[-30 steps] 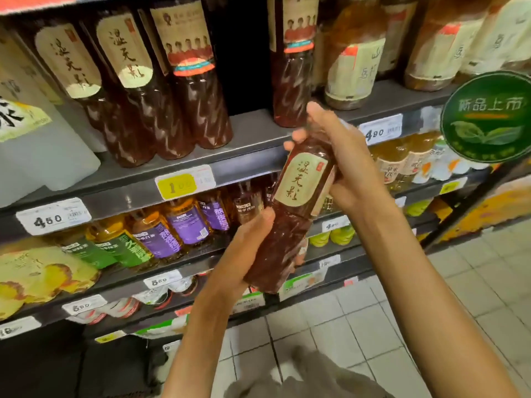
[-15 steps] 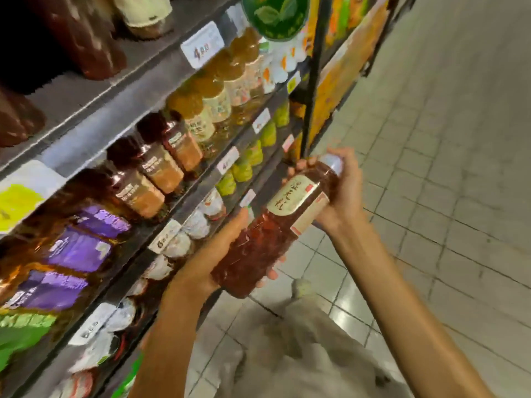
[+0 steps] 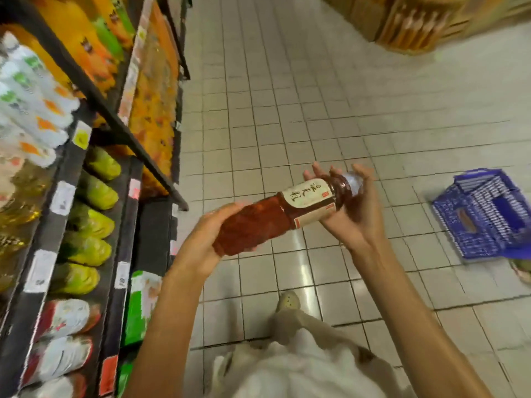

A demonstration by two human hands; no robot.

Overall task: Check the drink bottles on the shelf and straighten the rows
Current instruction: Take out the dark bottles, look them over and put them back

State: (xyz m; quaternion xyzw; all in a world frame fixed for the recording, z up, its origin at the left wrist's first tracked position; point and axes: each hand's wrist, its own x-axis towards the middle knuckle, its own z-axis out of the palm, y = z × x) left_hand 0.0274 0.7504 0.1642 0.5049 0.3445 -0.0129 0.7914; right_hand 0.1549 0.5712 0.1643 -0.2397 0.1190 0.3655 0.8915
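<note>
A dark red-brown drink bottle point(image 3: 258, 225) with a cream label lies almost level in front of me, above the tiled floor. My left hand point(image 3: 205, 239) grips its lower body from the left. My right hand point(image 3: 352, 214) cups the neck end, with the fingers curled round the pale cap. The shelf point(image 3: 66, 191) runs down the left side of the view, with rows of green-capped bottles point(image 3: 94, 219) and white-labelled bottles point(image 3: 31, 110) seen from above.
A blue shopping basket point(image 3: 482, 216) sits on the floor at the right. Wooden crates point(image 3: 416, 21) stand at the top right. My foot and pale trousers point(image 3: 290, 334) show below. Black shelf posts point(image 3: 120, 122) jut toward the aisle.
My view has swung away from the shelf, to the right and down toward the floor. Both hands have kept the bottle and tilted it from near upright to almost level.
</note>
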